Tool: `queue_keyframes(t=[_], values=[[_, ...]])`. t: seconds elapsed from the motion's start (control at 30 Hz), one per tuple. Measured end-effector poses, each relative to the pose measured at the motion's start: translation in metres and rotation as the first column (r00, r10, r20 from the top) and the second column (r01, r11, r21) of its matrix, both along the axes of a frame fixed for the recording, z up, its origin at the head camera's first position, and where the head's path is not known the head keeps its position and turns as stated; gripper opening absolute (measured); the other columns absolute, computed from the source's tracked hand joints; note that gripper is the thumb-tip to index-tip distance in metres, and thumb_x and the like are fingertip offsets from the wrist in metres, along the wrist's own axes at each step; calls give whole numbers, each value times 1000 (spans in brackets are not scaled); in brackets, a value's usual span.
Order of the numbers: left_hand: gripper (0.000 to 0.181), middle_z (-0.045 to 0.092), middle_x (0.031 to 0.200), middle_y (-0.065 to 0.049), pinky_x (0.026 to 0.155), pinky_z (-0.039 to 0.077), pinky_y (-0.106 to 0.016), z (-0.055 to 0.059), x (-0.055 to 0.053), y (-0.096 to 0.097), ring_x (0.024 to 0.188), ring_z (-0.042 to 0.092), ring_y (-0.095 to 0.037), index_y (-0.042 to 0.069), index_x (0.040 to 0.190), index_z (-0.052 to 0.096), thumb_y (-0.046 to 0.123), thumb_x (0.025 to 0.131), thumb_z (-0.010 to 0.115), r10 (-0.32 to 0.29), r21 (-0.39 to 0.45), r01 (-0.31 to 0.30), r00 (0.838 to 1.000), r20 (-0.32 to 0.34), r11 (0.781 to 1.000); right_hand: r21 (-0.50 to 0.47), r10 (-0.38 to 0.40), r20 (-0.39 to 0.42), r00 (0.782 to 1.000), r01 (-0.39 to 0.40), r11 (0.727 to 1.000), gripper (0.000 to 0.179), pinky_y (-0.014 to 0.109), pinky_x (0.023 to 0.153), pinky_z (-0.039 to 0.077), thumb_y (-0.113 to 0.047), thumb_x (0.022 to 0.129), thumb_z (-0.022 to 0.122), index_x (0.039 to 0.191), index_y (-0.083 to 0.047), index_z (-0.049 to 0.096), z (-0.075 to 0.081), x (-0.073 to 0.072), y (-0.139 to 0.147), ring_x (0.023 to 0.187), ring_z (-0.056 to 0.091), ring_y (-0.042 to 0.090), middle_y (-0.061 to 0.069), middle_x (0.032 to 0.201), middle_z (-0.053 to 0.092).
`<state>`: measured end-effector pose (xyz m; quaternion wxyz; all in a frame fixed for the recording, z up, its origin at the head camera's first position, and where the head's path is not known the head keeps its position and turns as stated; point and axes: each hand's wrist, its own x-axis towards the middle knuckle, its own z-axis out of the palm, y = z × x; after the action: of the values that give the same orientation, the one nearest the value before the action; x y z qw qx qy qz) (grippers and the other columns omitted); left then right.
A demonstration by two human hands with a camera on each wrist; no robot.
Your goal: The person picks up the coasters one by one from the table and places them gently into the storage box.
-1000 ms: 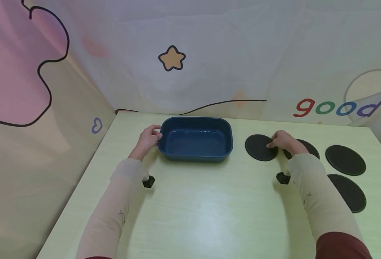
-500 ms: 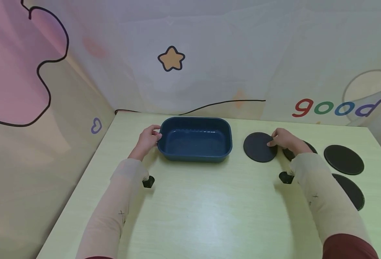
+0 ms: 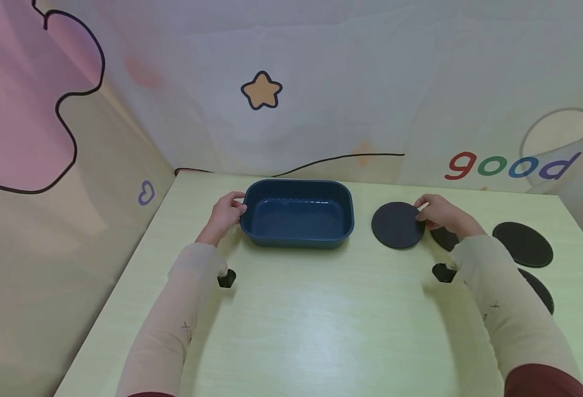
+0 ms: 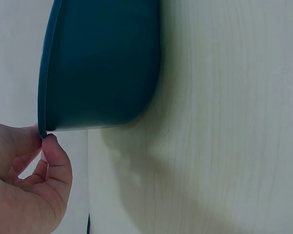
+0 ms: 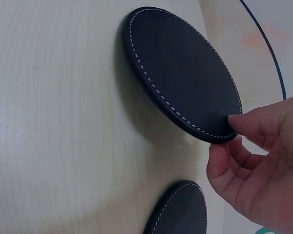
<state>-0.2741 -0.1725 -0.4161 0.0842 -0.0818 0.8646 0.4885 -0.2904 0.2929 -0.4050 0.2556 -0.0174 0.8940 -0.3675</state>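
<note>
A deep blue rectangular baking dish (image 3: 298, 212) stands at the back of the table. My left hand (image 3: 226, 216) pinches the rim at its left end; in the left wrist view, thumb and finger meet on the rim of the dish (image 4: 97, 63). To the right of the dish is a round black coaster (image 3: 397, 225) with white edge stitching. My right hand (image 3: 442, 214) pinches its right edge between thumb and fingers. In the right wrist view this coaster (image 5: 180, 73) is tilted, its near edge raised off the table, with a shadow beneath.
More black coasters lie to the right: one (image 3: 444, 238) partly behind my right hand, one (image 3: 523, 244) farther right, and one (image 3: 539, 291) partly hidden by my right sleeve. A printed wall cloth (image 3: 321, 110) rises behind the pale wooden table (image 3: 301, 320).
My right hand has taken the coaster by its right edge and lifted that edge, the hand shifting slightly right. The left hand and the dish have stayed in place.
</note>
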Motion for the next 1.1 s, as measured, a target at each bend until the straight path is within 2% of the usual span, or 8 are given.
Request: queue_keyframes(t=[0.13,0.3,0.53,0.63,0.73,0.87,0.97,1.1], values=[[37,49,104,-14,70,51,-27,0,0,0,82,52,-21,9,127,43,8,91,47,2,1,-2,1000,4,1000,-85,4,8,1000,-3,996,31,29,67,46,-4,88,40,116,6,33,2,1,5,75,49,19,13,94,44],[36,49,103,-14,70,51,-27,-1,-1,0,82,51,-20,9,127,43,8,91,46,3,4,-3,1000,10,1000,-211,-30,43,999,38,977,27,31,68,47,-2,89,39,114,3,32,7,2,9,69,49,14,2,80,46],[38,49,100,-13,67,50,-24,1,0,-1,79,50,-19,9,129,42,9,91,46,-9,3,9,1000,4,1000,-308,-79,44,996,89,947,22,27,67,48,-3,90,42,111,-3,36,19,3,4,68,50,11,-2,77,45],[39,49,97,-11,65,49,-22,2,1,-1,77,49,-17,9,130,42,9,91,46,-18,-1,18,1000,1,1000,-363,-98,52,994,110,925,19,24,66,48,-4,91,42,109,-8,39,23,3,0,67,51,11,-3,78,47],[39,49,96,-10,63,49,-21,3,1,-1,76,49,-15,9,130,43,8,91,46,-28,-1,28,1000,-5,1000,-463,-109,84,990,136,876,16,23,66,49,-5,91,43,105,-11,40,28,4,-7,65,53,10,-3,78,50],[40,50,99,-12,66,51,-23,3,1,-1,77,50,-16,10,131,42,8,92,45,-44,-15,43,999,-9,999,-610,-95,142,985,163,775,15,23,64,49,-2,90,45,103,-9,41,34,6,-21,64,55,11,-2,75,54],[40,51,102,-13,71,51,-26,4,1,-1,80,50,-17,10,132,41,9,92,44,-50,-22,50,999,-5,998,-675,-73,168,983,169,718,16,24,62,49,1,89,45,101,-8,43,36,7,-33,62,56,12,0,74,55],[41,50,103,-14,74,51,-28,4,2,0,81,50,-17,10,133,40,9,92,44,-54,-19,54,999,-4,998,-699,-46,162,986,147,699,16,24,61,49,3,88,46,100,-7,43,36,6,-49,61,56,12,0,73,56]])
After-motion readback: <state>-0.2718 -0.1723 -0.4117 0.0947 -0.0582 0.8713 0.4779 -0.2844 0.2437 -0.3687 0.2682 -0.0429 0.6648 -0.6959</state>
